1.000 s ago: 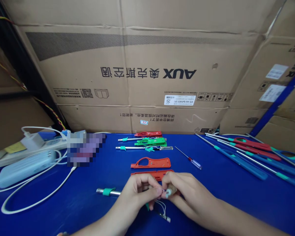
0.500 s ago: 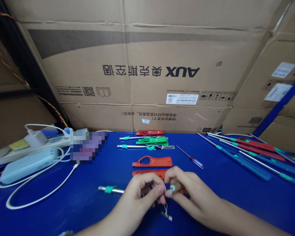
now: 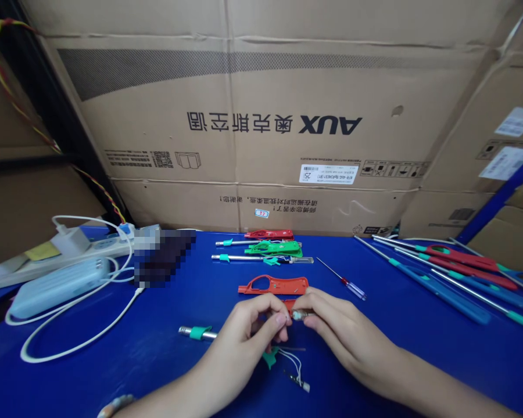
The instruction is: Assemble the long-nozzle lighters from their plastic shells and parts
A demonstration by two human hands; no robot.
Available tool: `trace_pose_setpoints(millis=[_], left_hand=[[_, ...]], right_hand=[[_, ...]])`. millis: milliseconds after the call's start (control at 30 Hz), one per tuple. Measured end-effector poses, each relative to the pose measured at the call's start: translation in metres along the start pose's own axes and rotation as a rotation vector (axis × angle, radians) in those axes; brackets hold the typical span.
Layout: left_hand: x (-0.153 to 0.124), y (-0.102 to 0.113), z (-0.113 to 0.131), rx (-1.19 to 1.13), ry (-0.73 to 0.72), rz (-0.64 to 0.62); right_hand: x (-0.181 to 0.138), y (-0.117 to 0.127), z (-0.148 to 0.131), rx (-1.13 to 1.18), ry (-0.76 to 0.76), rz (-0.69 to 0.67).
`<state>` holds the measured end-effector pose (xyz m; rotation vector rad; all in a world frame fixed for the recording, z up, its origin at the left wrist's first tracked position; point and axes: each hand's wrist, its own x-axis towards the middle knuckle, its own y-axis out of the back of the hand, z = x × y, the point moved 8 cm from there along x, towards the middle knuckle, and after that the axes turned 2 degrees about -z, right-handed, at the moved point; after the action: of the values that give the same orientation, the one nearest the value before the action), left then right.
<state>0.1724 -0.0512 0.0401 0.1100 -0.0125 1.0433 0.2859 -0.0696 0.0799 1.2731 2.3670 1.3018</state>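
My left hand (image 3: 248,328) and my right hand (image 3: 331,325) meet at the middle of the blue table (image 3: 165,348), fingertips pinched together on a small cylindrical part (image 3: 300,315). Thin white wires (image 3: 293,363) hang from it down to a tiny board on the table. A metal rod with a teal clip (image 3: 197,332) lies under my left hand. An orange plastic handle half (image 3: 273,286) lies just beyond my fingers, and a second orange half is mostly hidden behind them.
Farther back lie red and green handle assemblies with rods (image 3: 270,248) and a small screwdriver (image 3: 343,280). Several long red and blue tools (image 3: 444,270) lie at right. A power strip, power bank (image 3: 56,286) and white cable sit at left. Cardboard boxes (image 3: 261,128) wall the back.
Both hands have moved slightly away from me, still pinching the small part. The wires now trail lower under my hands.
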Motion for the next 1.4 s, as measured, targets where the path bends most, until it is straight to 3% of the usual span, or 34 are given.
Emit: trace_pose_setpoints(millis=[333, 600, 767, 1100, 1400], left_hand=[[-0.002, 0.002, 0.007, 0.174, -0.045, 0.032], [-0.006, 0.002, 0.026, 0.445, -0.191, 0.07], [-0.008, 0.003, 0.026, 0.431, -0.17, 0.093], [-0.007, 0.002, 0.022, 0.413, -0.172, 0.107], [-0.002, 0.003, 0.018, 0.442, -0.108, 0.022]], right_hand=[[0.001, -0.004, -0.007, -0.247, 0.087, -0.022], [-0.001, -0.007, 0.002, -0.202, 0.028, 0.007], [-0.003, -0.006, 0.0, -0.2, 0.06, 0.051], [-0.001, -0.009, 0.002, -0.318, 0.062, 0.014], [0.001, -0.009, 0.0, -0.328, 0.103, 0.059]])
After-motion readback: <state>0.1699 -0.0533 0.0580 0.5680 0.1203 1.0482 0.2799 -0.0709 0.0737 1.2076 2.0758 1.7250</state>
